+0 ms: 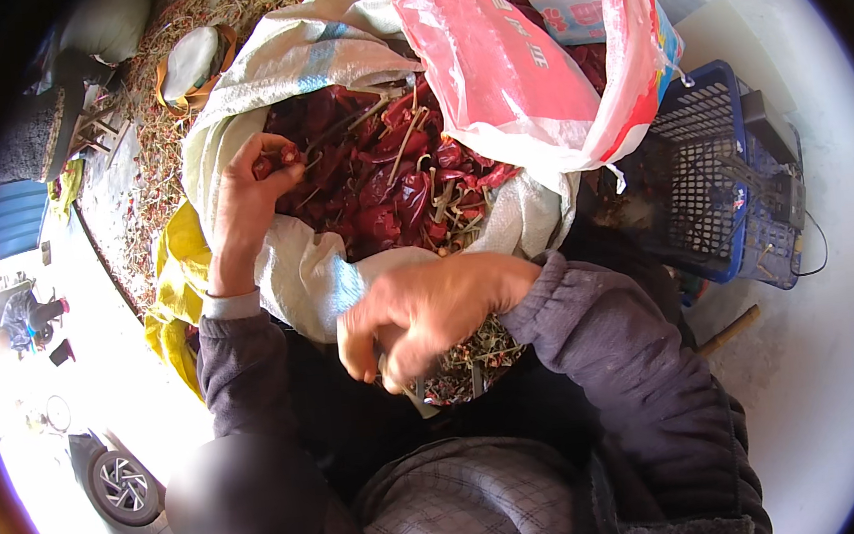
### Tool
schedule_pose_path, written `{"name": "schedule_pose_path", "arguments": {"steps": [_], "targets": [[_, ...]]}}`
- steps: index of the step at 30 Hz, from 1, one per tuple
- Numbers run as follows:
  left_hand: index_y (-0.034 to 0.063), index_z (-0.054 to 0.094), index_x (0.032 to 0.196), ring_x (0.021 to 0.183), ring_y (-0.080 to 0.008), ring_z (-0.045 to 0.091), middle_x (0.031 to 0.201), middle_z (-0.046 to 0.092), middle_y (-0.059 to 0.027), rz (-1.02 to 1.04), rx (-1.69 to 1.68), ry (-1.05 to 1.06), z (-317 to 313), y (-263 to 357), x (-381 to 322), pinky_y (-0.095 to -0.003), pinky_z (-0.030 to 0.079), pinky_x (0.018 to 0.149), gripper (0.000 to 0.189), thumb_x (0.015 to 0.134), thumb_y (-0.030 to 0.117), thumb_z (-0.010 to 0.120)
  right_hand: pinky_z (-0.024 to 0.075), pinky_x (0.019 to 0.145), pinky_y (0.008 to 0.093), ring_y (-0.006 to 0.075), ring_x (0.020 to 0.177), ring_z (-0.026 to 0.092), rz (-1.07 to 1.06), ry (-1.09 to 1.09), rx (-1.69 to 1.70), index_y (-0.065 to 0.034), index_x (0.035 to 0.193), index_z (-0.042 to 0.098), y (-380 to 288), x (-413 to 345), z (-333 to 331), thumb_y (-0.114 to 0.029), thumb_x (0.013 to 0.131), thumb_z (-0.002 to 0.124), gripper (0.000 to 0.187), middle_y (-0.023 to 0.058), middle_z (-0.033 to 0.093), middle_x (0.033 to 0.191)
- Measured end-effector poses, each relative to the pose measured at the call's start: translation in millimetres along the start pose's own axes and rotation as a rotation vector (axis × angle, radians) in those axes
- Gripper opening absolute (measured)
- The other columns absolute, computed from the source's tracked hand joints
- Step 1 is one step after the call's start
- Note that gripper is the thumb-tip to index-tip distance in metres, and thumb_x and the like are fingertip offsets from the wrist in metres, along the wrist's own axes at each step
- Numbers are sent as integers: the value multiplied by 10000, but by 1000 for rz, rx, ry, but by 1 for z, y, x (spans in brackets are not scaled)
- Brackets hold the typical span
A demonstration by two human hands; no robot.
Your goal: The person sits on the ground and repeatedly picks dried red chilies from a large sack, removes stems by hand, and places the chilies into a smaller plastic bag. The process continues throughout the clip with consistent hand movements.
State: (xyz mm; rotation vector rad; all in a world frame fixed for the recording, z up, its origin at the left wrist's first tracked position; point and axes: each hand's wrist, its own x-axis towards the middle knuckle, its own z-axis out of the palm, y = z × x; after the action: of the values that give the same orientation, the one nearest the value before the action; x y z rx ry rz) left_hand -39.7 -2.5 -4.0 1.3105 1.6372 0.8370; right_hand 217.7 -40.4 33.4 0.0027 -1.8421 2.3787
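Observation:
A white woven sack (299, 269) with its rim rolled down stands open before me, filled with dried red chili peppers (383, 187) and pale stems. At the sack's left side my left hand (252, 190) pinches a piece of dried red chili pepper (281, 158) between thumb and fingers. Blurred by motion, my right hand (423, 312) is over the sack's near edge, fingers curled; a pale stem (415, 400) shows just below its fingertips, and whether it is held cannot be told. Stems and red scraps (465, 366) lie below that hand, between my legs.
A pink and white plastic bag (502, 73) with more chilies leans at the sack's far right. Beyond it stands a blue plastic basket (706, 177). Yellow sacking (180, 279) lies left, near scattered stems (153, 130) on the floor. A wooden stick (729, 330) is at right; a car wheel (123, 487) shows lower left.

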Motion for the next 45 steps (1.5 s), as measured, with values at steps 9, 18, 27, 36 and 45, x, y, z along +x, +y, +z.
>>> {"name": "schedule_pose_path", "arguments": {"steps": [9, 18, 27, 36, 45], "targets": [[63, 671, 989, 783, -255, 699, 861, 730, -112, 167, 657, 39, 23, -50, 34, -377, 554, 747, 286, 734, 65, 802, 445, 583, 281, 86, 602, 545, 161, 220, 7, 0, 863, 740, -3, 2, -13, -315, 935, 746, 323, 6, 637, 678], [9, 675, 1000, 802, -108, 657, 868, 679, -17, -10, -54, 9, -6, 1, 13, -265, 533, 723, 246, 782, 4, 788, 532, 717, 450, 376, 785, 705, 249, 872, -437, 13, 888, 724, 16, 3, -27, -291, 902, 704, 305, 237, 698, 802], [48, 650, 1029, 779, -104, 659, 896, 691, -19, -54, -565, -66, 13, 31, -10, -248, 535, 735, 259, 813, -59, 744, 522, 717, 495, 432, 796, 679, 184, 983, -607, 16, 976, 631, 19, 18, -34, -283, 886, 754, 336, 223, 693, 833], [42, 618, 1320, 916, -130, 652, 1072, 702, -59, 13, -439, 0, 13, 38, -17, -276, 543, 854, 452, 882, -64, 660, 543, 745, 400, 296, 824, 706, 60, 1109, -478, 8, 1037, 694, 26, 21, -46, -274, 939, 701, 299, 174, 725, 866], [78, 713, 1132, 875, -77, 608, 1034, 691, 24, 58, 13, -209, 28, 32, -25, -265, 512, 743, 353, 798, 20, 811, 556, 715, 422, 360, 830, 714, 154, 1124, -531, 2, 1074, 691, 14, 22, -44, -319, 962, 648, 342, 198, 717, 926]]}}
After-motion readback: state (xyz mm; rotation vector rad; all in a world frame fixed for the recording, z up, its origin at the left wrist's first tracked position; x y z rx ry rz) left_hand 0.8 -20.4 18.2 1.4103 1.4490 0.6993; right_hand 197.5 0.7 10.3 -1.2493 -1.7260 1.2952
